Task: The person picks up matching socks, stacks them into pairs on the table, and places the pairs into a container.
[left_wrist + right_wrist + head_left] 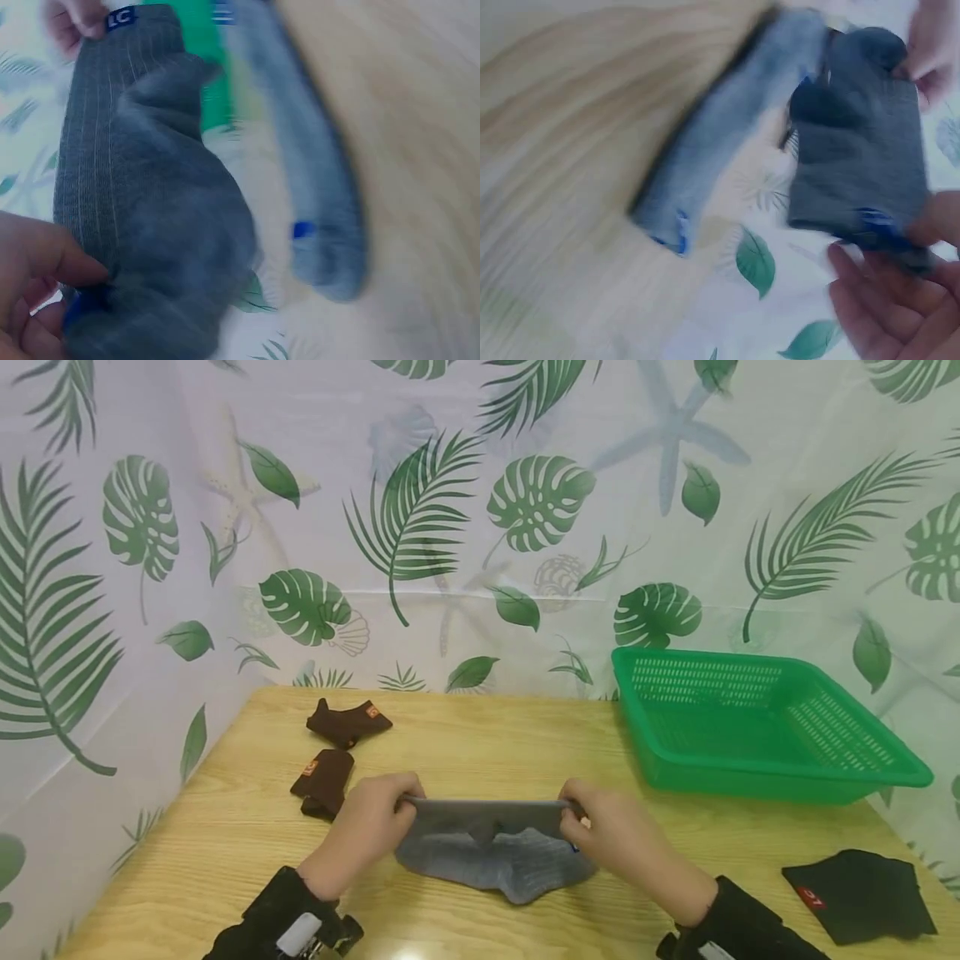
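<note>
Gray sock (453, 816) partly hides another (517, 867), left of basket (757, 781).

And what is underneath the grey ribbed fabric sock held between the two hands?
Below the held sock, another grey fabric sock lies on the yellow wood-grain tabletop. In the head view, the held one covers the lying one's far edge.
</note>
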Tool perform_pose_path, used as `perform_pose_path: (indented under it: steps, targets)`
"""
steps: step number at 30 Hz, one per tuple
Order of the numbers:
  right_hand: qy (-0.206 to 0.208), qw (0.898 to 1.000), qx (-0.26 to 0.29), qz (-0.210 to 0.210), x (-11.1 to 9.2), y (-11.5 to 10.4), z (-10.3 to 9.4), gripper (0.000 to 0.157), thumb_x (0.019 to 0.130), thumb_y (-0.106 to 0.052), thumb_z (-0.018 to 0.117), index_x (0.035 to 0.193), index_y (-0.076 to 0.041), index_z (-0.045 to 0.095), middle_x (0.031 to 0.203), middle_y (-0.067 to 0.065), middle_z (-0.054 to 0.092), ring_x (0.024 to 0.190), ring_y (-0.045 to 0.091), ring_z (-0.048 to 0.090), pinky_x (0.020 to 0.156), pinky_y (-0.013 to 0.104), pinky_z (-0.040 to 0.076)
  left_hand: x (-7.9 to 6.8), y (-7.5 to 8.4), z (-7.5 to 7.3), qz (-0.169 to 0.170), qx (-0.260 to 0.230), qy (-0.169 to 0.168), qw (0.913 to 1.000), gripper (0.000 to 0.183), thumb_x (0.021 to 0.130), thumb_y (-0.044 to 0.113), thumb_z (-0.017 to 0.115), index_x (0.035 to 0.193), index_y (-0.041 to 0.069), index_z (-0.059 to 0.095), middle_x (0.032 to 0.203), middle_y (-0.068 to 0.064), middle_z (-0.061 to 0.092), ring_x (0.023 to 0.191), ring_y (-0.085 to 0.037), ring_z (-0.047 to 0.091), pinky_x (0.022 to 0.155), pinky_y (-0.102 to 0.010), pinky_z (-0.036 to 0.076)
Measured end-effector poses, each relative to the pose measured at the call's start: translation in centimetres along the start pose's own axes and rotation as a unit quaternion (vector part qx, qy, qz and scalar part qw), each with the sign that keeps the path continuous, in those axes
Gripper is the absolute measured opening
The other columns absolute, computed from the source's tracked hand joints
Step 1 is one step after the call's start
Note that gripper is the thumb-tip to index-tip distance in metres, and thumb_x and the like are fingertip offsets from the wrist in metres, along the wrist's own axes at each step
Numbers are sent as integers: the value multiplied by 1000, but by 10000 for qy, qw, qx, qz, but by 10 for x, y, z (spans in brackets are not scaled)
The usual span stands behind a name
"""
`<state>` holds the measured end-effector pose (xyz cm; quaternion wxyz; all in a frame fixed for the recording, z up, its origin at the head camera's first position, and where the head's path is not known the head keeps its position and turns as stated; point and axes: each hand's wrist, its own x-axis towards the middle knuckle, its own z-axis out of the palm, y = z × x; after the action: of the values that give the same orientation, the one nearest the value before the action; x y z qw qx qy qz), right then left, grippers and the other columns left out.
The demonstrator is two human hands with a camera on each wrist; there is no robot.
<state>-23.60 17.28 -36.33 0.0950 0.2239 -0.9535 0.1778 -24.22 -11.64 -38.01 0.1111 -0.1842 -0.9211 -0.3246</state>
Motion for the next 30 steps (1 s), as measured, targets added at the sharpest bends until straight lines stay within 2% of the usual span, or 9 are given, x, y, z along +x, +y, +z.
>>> perform_pose_path:
  steps: [4,7,9,11,13,16,21,25,30]
  targets:
    - [-16,9902,1281,562,0,9,-7,12,91,-12,56,99,-6,62,61,-1,55,50,9,43,48,28,41,4,-4,-5,-495,-635,149,9966,19,85,2,62,99,15,66,95,-5,71,60,-15,57,53,-32,47]
    - [-256,9942,887,543,3,19,2,18,91,-14,58,105,-3,60,61,1,56,50,10,45,47,29,42,5,-13,0,-232,615,-2,9978,25,83,8,67,108,11,62,101,-8,70,84,-22,64,67,-37,54]
    - [-257,9994,-38,219,2,24,11,21,87,-15,63,104,-3,59,66,3,61,53,13,52,48,31,46,3,-19,4,240,1866,-103,9821,27,82,8,69,108,8,61,100,-9,68,82,-24,64,65,-36,55]
    - [-140,9944,-1034,-151,0,26,17,25,82,-15,67,102,-3,61,73,5,65,59,16,58,50,32,50,1,-22,7,866,2936,-25,9520,25,79,4,71,102,7,63,96,-9,67,81,-25,62,65,-36,55]
    - [-111,9859,-1629,-377,-4,25,21,22,79,-17,70,96,-4,63,75,7,65,62,19,60,51,34,51,-2,-22,9,1257,3362,-37,9334,19,78,3,71,95,7,65,89,-8,66,76,-24,60,61,-35,54]
    - [-546,9851,-1628,-136,-8,19,21,17,80,-22,70,80,-7,63,66,4,59,56,17,54,47,33,45,-4,-19,7,990,3105,-278,9450,10,80,12,71,87,8,66,75,-5,63,63,-20,57,51,-32,50]
    - [-1257,9797,-1445,593,-7,15,21,27,80,-28,71,68,-9,55,54,0,48,47,13,42,42,29,34,-3,-17,5,-234,2404,-943,9658,24,81,31,70,71,11,60,58,1,55,51,-13,49,43,-31,41]
    - [-1438,9781,-1233,860,-5,20,26,24,80,-22,70,68,-7,56,56,-1,48,49,13,43,43,28,34,0,-21,7,-463,2104,-1110,9702,25,80,26,71,64,14,57,57,4,53,51,-12,47,45,-30,39]
    - [-1442,9820,-721,988,-1,26,20,23,83,-13,63,64,-10,50,56,-1,46,50,13,42,45,27,32,5,-20,0,-682,1320,-1327,9800,10,82,14,69,76,11,61,67,2,59,57,-13,49,52,-30,42]
